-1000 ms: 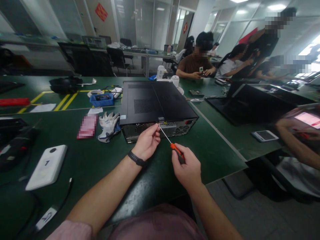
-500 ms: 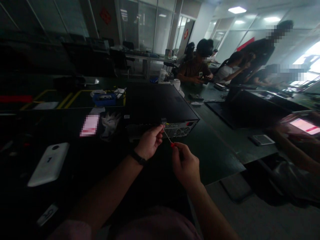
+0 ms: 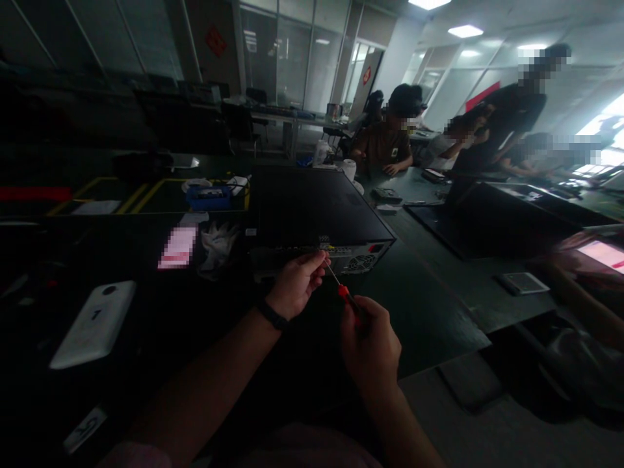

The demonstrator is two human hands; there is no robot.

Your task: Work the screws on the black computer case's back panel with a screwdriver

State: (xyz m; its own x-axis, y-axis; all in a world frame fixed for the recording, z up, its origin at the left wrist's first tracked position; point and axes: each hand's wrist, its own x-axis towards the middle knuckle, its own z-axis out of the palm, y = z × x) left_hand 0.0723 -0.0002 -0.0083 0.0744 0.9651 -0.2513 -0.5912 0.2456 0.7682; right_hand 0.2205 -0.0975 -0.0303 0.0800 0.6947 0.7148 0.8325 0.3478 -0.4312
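Note:
A black desktop computer case (image 3: 316, 201) lies flat, its rear panel with fan grille and power socket facing me. At the top edge of that panel, my left hand (image 3: 297, 286) is closed, thumb and finger pinching around the tip end of a screwdriver (image 3: 344, 292). Whether a screw is between those fingertips is too small to tell. My right hand (image 3: 373, 338) is wrapped round the screwdriver's red and black handle. The thin shaft slants up and left, from the handle to my left fingertips.
Left of the case lie white gloves (image 3: 217, 244), a lit phone (image 3: 179, 247) and a blue box (image 3: 209, 197). A white device (image 3: 95, 322) is nearer me. At right stand another black case (image 3: 517, 218) and a co-worker's arm (image 3: 580, 292); other people sit behind.
My right hand has slid back along the screwdriver, so more of its red handle shows. My left hand stays at the tip. The whole view has shifted slightly.

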